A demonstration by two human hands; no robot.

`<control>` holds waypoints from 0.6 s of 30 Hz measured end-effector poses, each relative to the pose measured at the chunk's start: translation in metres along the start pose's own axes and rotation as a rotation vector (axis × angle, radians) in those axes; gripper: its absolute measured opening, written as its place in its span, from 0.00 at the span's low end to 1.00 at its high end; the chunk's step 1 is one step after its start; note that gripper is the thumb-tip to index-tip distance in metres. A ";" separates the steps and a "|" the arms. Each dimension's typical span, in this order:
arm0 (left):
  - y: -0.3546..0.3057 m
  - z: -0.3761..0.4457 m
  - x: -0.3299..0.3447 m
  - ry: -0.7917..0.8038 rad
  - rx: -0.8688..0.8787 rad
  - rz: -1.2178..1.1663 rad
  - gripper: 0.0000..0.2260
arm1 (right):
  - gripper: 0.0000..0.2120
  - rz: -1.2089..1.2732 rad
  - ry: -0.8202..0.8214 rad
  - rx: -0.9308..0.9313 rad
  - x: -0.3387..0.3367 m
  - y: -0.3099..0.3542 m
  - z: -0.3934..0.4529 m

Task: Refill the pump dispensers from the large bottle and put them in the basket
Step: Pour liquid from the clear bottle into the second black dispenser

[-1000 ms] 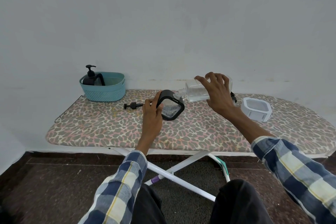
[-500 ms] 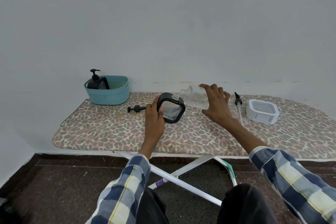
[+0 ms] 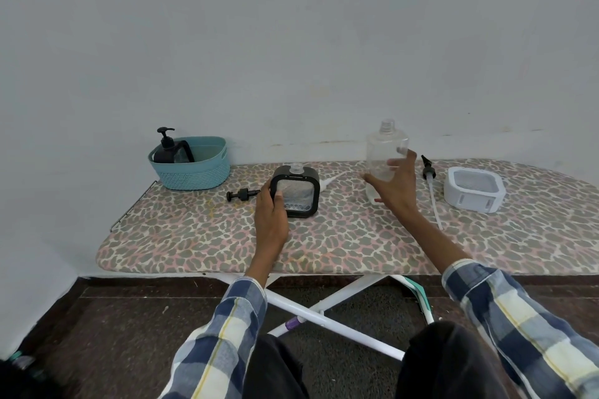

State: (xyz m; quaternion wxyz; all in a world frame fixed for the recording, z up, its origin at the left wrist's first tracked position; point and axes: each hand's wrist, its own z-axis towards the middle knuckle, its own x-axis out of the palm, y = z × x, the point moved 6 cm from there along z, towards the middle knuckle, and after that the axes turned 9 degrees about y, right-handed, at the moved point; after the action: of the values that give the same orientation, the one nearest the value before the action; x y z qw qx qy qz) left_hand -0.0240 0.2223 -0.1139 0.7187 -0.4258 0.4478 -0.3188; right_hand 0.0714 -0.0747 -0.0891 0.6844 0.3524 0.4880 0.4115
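Observation:
A black-framed square dispenser (image 3: 296,194) stands upright on the ironing board (image 3: 340,236), its neck uncapped. My left hand (image 3: 270,214) grips its left edge. The large clear bottle (image 3: 384,155) stands upright and uncapped to the right. My right hand (image 3: 393,185) is spread around its lower half with straight fingers; I cannot tell whether it touches the bottle. A black pump head (image 3: 241,195) lies just left of the dispenser. The teal basket (image 3: 194,176) at the back left holds a dark pump dispenser (image 3: 167,149).
A second black pump with a long white tube (image 3: 431,181) lies right of the bottle. A white square dispenser (image 3: 473,189) lies flat at the right. The wall runs close behind the board. White legs (image 3: 324,314) cross under it.
The large bottle went from tilted over the dispenser's neck to standing upright on the board further right. My right hand has loosened from it. The dispenser has been tipped upright.

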 end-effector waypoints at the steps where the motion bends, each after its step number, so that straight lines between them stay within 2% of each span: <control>1: 0.000 0.000 0.000 -0.003 -0.008 0.000 0.20 | 0.48 0.020 -0.001 -0.002 -0.002 0.001 -0.003; 10: 0.002 0.000 0.000 -0.017 -0.012 -0.013 0.20 | 0.52 0.006 0.046 0.059 0.003 -0.012 -0.016; 12: 0.001 0.001 0.000 -0.018 -0.010 -0.012 0.20 | 0.45 0.045 -0.052 0.081 0.006 -0.014 -0.031; 15: 0.006 0.003 0.001 -0.012 -0.013 -0.016 0.20 | 0.29 0.030 -0.305 -0.012 0.003 0.007 -0.063; 16: 0.006 0.003 0.001 -0.013 -0.009 -0.015 0.20 | 0.25 0.017 -0.332 -0.070 0.006 0.016 -0.071; 18: 0.005 0.003 0.000 -0.013 0.000 -0.017 0.20 | 0.21 0.018 -0.242 -0.177 0.023 0.030 -0.077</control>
State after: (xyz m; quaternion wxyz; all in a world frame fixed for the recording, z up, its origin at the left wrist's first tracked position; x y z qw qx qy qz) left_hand -0.0208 0.2255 -0.1179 0.7187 -0.4317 0.4397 -0.3220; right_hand -0.0051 -0.0354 -0.0927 0.7629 0.3419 0.3606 0.4135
